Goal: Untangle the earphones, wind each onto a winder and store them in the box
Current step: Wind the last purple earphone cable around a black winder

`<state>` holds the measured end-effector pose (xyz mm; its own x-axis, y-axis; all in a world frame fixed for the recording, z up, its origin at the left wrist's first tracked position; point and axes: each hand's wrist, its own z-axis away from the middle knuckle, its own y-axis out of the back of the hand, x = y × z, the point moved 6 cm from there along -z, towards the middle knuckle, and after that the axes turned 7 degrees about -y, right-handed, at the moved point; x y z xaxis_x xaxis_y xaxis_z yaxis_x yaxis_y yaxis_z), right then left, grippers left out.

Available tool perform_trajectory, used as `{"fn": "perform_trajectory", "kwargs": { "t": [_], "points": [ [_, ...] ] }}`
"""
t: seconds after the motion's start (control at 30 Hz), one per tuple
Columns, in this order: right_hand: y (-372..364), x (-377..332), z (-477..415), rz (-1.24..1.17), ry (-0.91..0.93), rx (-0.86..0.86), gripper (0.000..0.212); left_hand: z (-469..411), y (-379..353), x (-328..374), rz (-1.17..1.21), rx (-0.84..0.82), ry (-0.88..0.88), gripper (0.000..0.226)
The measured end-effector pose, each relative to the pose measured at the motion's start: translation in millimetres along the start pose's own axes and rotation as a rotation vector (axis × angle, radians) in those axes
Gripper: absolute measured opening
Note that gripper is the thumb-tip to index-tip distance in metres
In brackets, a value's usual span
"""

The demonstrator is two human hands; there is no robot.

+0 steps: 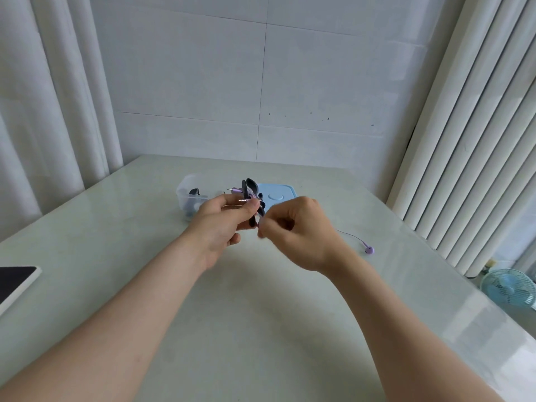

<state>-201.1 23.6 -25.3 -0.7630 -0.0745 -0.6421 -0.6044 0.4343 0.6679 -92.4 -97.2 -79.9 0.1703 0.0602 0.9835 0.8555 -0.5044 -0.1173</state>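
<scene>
Pale surface [261, 314], white tiled wall [319, 82] behind. Left hand [223, 224] grips dark winder [251, 192] above it; right hand [295, 230] pinches purple cord [349, 235] just beside winder. Purple earbud [369, 250] lies on surface at right; clear box [187, 188], blue lid [277, 195] behind hands.

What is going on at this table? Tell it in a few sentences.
A person seems to be winding a purple earphone cable onto a dark winder. The left hand holds the winder above the table, while the right hand pinches the cable beside it. One purple earbud lies on the table, not yet wound in. Behind the hands, the clear box stands open with dark items inside, its blue lid next to it.
</scene>
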Motion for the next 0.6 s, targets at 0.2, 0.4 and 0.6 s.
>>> {"fn": "perform_trajectory", "kwargs": {
  "t": [0.2,0.4,0.6],
  "points": [
    [21.7,23.9,-9.5,0.076,-0.043,0.373,0.03,8.8,-11.9,8.1,-0.221,-0.281,-0.084,0.032],
    [23.3,35.8,-11.8,0.295,-0.102,0.437,0.021,13.2,-23.1,7.5,-0.443,-0.394,-0.145,0.017],
    [32.7,49.1,-16.6,0.184,-0.159,0.427,0.014,11.9,-28.3,9.5,-0.329,-0.431,-0.21,0.025]
  ]
}}
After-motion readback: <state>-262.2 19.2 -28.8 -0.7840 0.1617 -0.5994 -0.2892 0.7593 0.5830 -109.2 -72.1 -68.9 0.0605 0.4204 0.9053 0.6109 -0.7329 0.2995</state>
